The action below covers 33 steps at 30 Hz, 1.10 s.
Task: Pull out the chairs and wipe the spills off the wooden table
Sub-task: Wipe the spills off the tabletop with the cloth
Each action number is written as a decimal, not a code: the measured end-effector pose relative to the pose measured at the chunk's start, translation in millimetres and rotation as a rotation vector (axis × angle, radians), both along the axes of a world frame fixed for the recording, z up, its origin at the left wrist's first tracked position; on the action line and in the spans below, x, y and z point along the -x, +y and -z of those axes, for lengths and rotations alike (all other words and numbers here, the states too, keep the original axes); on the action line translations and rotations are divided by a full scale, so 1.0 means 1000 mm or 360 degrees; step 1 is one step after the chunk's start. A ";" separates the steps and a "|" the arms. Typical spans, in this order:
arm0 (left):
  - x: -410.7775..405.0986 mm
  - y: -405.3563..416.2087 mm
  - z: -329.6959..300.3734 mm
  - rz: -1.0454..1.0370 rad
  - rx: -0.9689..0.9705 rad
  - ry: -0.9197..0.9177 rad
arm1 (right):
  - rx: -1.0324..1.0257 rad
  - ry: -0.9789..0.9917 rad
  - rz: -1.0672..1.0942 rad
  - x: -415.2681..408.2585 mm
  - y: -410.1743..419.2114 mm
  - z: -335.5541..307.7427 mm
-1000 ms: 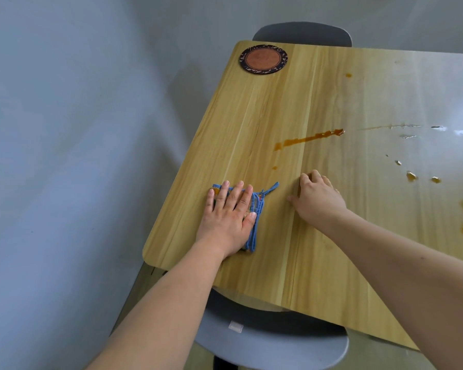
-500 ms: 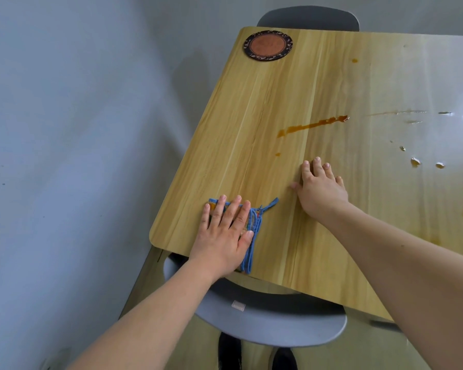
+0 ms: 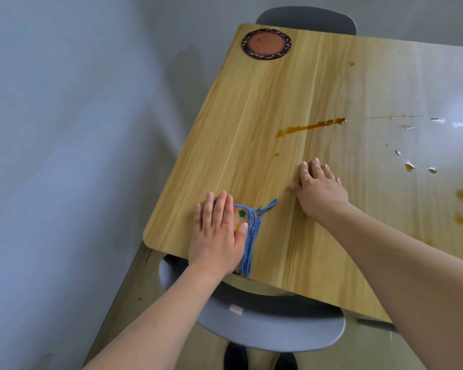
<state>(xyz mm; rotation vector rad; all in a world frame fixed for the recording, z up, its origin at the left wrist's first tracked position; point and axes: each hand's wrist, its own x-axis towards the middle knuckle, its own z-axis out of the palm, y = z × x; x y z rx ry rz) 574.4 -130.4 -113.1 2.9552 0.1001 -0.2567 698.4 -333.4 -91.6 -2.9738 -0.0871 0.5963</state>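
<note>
1. A wooden desk [image 3: 332, 89] stands beside a grey wall [image 3: 64, 102].
2. The cloth [image 3: 247, 231], soft and light, lies near the desk's front-left corner; best pressed flat from above.
3. The left hand [image 3: 219, 233] presses it, fingers straight.
4. The right hand [image 3: 321, 190] rests spread, near the brown streak [image 3: 309, 126].

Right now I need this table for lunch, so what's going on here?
A person is wiping spills off the wooden table. The left hand presses flat on a folded blue-edged cloth near the table's near corner, while the right hand rests on the bare wood beside it. An orange streak and several drops further right are not yet wiped. A round coaster sits at the far corner, and a grey chair stands below the near edge.
</note>
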 end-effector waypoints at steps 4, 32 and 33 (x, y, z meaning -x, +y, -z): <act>0.000 -0.004 0.003 0.0018 -0.0110 0.0062 | 0.0131 -0.0098 -0.0132 -0.005 -0.007 -0.005; -0.012 -0.086 0.002 0.0031 -0.0211 0.0133 | 0.0271 0.0262 -0.0115 -0.080 -0.058 -0.036; -0.017 -0.086 0.000 0.0033 -0.0212 0.0137 | 0.0286 0.0305 -0.0105 -0.084 -0.058 -0.035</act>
